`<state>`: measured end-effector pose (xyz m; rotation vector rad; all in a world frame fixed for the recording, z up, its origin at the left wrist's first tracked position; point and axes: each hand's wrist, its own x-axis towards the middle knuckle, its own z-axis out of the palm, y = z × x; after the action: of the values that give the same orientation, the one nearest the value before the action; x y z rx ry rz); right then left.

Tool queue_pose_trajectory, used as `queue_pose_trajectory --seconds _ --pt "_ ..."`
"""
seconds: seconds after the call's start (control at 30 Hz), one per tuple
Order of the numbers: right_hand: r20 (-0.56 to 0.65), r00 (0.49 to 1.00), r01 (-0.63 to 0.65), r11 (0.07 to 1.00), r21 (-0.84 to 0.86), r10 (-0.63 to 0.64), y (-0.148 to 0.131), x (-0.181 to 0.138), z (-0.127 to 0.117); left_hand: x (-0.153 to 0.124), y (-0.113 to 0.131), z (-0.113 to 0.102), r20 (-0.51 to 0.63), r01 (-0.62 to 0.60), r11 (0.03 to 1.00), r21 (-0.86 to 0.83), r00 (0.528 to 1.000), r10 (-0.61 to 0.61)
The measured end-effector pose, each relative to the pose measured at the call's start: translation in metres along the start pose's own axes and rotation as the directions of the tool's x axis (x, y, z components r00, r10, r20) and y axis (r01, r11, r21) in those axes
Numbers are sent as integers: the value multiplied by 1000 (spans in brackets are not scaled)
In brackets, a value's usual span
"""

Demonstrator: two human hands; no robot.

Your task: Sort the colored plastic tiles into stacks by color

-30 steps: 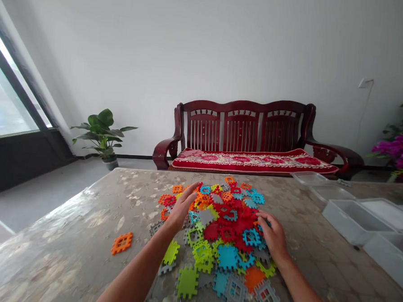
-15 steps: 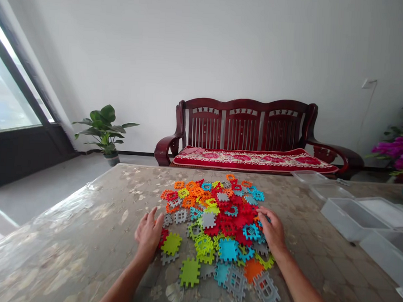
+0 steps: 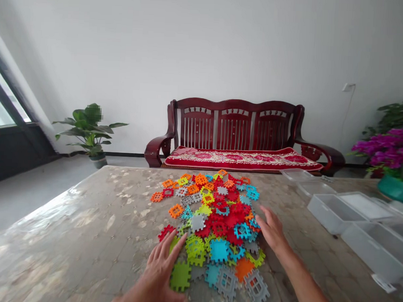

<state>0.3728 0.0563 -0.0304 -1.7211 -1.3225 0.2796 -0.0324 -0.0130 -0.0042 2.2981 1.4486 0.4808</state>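
Note:
A loose heap of notched plastic building tiles in red, orange, green, blue and grey lies in front of me. My left hand (image 3: 164, 268) is at the near left of the heap, fingers stretched out and apart. Its fingertips reach over a green tile, partly hidden beneath them, close to a red tile (image 3: 166, 232). A plain lime-green tile (image 3: 180, 276) lies just right of that hand. My right hand (image 3: 273, 230) is at the heap's right side with parted fingers, beside a blue window tile (image 3: 242, 231). Neither hand holds anything.
Clear plastic boxes (image 3: 333, 216) and lids (image 3: 317, 188) stand on the table's right side. A teal pot (image 3: 397, 190) of purple flowers is at the far right. Beyond the patterned table (image 3: 117, 218) stands a dark red wooden bench (image 3: 234, 130).
My left hand has come nearer to me, from the heap's left edge to its near left corner. Several grey, orange and red tiles at the left have shifted. The view has turned slightly right.

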Motion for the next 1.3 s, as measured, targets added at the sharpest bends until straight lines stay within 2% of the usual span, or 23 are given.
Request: queue_pose_trajectory --seconds 0.07,0.17,0.33,0.47,0.6,0.7,0.83,0.93,1.1,1.2,1.3 --pt "62 998 -14 998 -62 18 6 -10 -2 -10 2 11 23 21 993 116 999 -24" --pt "99 994 64 988 -141 -50 2 -32 0 -6 17 22 -12 54 982 180 999 -53" --pt "67 991 130 971 -199 -119 -26 -56 7 20 54 37 -37 -60 989 137 997 66" --pt "54 991 132 970 -205 -124 -38 -52 8 38 81 46 6 -84 991 106 996 83" --pt "12 996 84 977 -196 -84 -34 -34 7 55 95 47 44 -135 988 74 990 132" --pt "1 999 33 994 -104 -33 -30 -16 6 68 100 46 62 -180 982 63 982 176" --pt "154 984 -115 983 146 92 -34 2 0 82 104 44 76 -242 968 70 969 237" --pt "250 951 -258 907 332 179 -45 9 -4 90 107 43 50 -308 949 67 951 306" --pt "374 871 -474 744 472 318 -76 15 2 113 113 41 -117 -344 938 47 930 347" --pt "343 903 -421 701 576 260 -100 25 16 141 115 33 -213 -323 946 -37 927 309" --pt "287 939 -336 686 646 190 -119 39 26 166 113 16 -295 -267 954 -138 930 218"
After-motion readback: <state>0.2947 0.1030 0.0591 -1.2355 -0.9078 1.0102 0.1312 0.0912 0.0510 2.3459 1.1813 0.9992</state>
